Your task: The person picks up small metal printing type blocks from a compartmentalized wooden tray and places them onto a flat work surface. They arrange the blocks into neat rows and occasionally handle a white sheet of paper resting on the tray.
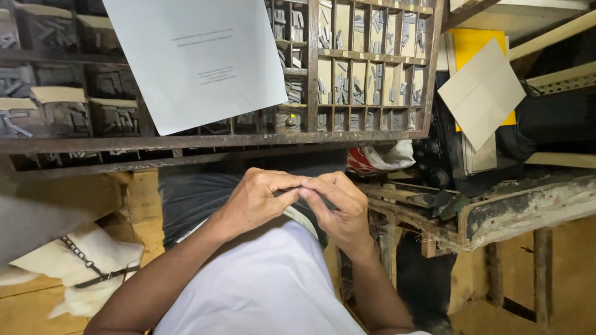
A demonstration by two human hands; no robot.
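Both hands meet in front of the white shirt [267, 291], fingertips pinched together. Left hand [257, 198] and right hand [338, 208] close narrow on something too small to make out, right where the fingertips touch. Just above sits the wooden type case [372, 68], its compartments full of metal type, with a white sheet of paper [198, 59] propped against it.

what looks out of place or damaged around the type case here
A white printed sheet lies askew over the type case, hiding several compartments. The bench edge at right is chipped and crusted.
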